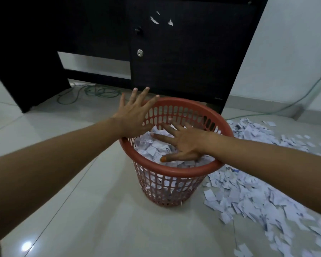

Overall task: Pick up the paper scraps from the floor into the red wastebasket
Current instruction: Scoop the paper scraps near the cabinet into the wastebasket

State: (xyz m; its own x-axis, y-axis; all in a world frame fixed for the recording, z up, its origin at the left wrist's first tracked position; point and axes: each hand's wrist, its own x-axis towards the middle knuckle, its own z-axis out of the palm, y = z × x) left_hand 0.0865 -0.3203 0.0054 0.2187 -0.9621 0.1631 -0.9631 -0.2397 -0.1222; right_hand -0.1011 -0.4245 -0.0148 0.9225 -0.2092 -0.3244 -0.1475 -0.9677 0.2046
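Many paper scraps [258,197] lie heaped on the floor [93,210] right of the red wastebasket [171,170], itself seemingly half full; both the left hand [135,115] and right hand [182,143] hover over it, fingers spread, holding nothing. Featherlight, limp, flyaway scraps are best scooped in bunches between cupped palms

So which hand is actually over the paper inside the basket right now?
The right hand, spread flat above the scraps in the red wastebasket. The left hand is open too, but sits at the basket's far-left rim, mostly outside it.
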